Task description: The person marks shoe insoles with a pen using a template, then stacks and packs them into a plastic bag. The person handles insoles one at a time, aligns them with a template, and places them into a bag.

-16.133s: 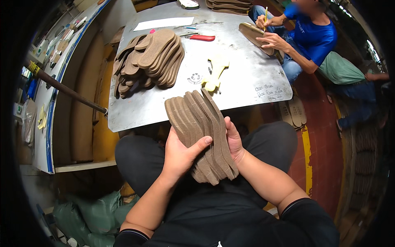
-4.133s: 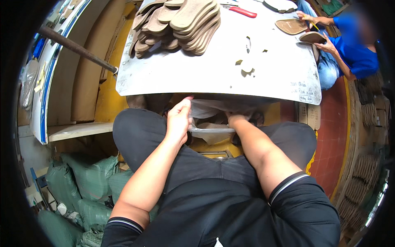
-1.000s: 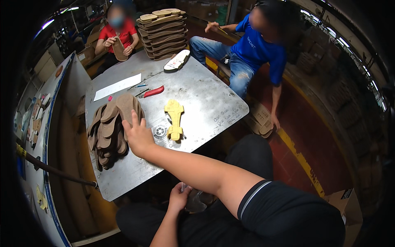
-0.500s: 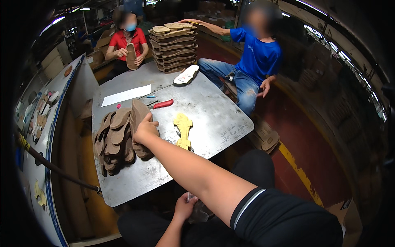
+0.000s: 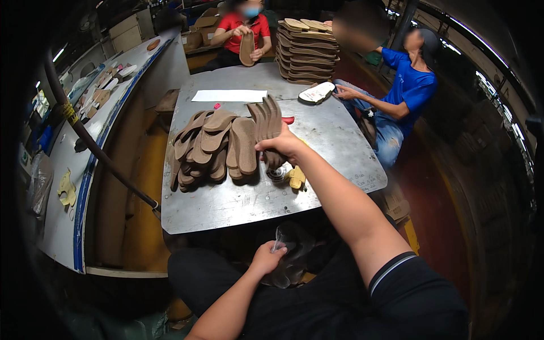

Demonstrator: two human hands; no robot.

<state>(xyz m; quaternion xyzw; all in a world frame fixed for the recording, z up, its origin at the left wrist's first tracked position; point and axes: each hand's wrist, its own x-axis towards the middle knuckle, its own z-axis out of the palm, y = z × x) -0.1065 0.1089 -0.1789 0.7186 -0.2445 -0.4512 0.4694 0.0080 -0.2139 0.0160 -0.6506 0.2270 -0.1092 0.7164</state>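
Note:
My right hand [image 5: 283, 144] is closed round several brown cork-like shoe footbeds [image 5: 266, 120], held upright above the metal table [image 5: 226, 209]. Just left of them lies a pile of the same footbeds [image 5: 214, 136], overlapping on the tabletop. In my lap, my left hand [image 5: 266, 259] pinches the edge of a clear plastic bag [image 5: 281, 238]. A yellow shoe-shaped template [image 5: 296, 178] sits beyond my right wrist, partly hidden by the hand and forearm. Part of a red-handled tool [image 5: 288, 120] shows behind the held footbeds.
A tall stack of footbeds [image 5: 307, 54] stands at the far edge, near a white-topped sole [image 5: 317, 93] and white paper [image 5: 229, 96]. A red-shirted person holds a footbed [image 5: 247, 48]; a blue-shirted person [image 5: 416, 85] sits right. A cluttered bench [image 5: 93, 147] runs along the left.
My right hand has lifted several footbeds off the pile and moved them right. My view has shifted. The blue-shirted person's hand has left the tall stack.

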